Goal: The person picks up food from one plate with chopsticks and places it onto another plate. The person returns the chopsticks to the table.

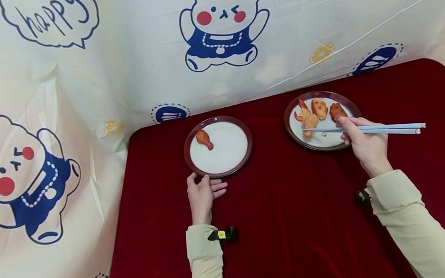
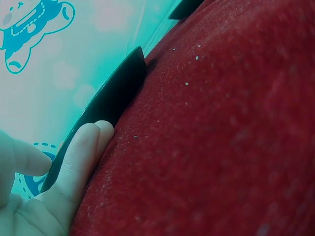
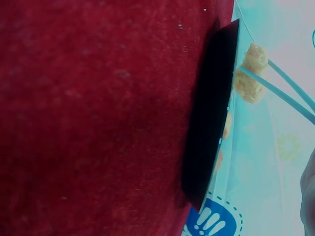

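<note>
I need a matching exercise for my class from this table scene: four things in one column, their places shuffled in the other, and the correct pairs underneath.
Things:
1. Glossy brown drumstick
2. Knobbly golden fried piece
3. Pale blue chopsticks
4. Deep red cloth

Places:
A. Held directly by the right grip
B. Alone on the left round white plate with a brown rim
C. Spread beneath that plate
D. Between the tips of two sticks

Pairs: 1-B, 2-D, 3-A, 4-C
</note>
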A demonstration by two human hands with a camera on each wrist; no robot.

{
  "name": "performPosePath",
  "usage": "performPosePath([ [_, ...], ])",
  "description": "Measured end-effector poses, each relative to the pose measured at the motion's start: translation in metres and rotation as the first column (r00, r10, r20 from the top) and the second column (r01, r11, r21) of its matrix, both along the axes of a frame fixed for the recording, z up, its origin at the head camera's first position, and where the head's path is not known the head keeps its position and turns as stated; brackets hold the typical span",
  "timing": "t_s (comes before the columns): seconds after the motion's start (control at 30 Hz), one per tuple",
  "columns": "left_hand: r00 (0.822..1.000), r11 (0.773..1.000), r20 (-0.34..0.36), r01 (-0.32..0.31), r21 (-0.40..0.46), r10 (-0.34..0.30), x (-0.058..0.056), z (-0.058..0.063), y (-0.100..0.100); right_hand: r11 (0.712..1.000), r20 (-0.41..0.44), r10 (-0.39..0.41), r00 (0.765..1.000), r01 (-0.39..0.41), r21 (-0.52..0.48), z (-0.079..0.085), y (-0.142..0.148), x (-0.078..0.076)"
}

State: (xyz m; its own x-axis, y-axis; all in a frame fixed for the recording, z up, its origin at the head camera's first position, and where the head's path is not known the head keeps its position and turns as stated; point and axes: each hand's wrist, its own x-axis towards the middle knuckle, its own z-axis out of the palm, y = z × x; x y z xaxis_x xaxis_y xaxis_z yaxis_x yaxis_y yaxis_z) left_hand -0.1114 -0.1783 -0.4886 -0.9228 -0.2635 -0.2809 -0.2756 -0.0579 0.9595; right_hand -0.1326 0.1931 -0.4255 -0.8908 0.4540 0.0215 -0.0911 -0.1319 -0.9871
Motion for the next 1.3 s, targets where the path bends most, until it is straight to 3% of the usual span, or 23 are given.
performPosePath([
  [0.37, 1.000, 1.000, 0.011, 0.010, 0.018, -0.011, 0.001, 0.005, 0.000, 1.000, 0.023, 0.005, 1.000, -0.005, 0.006, -0.005, 0.001, 0.001],
  [0.97, 1.000, 1.000, 0.014, 0.009, 0.012, -0.009, 0.000, 0.001, -0.001, 1.000, 0.056, 0.000, 0.998, -0.001, 0.021, -0.009, 0.002, 0.004],
  [1.3, 1.000, 1.000, 0.007, 0.004, 0.013, -0.004, 0.000, 0.000, -0.001, 1.000, 0.031, 0.000, 1.000, 0.000, 0.009, -0.013, 0.001, 0.003],
])
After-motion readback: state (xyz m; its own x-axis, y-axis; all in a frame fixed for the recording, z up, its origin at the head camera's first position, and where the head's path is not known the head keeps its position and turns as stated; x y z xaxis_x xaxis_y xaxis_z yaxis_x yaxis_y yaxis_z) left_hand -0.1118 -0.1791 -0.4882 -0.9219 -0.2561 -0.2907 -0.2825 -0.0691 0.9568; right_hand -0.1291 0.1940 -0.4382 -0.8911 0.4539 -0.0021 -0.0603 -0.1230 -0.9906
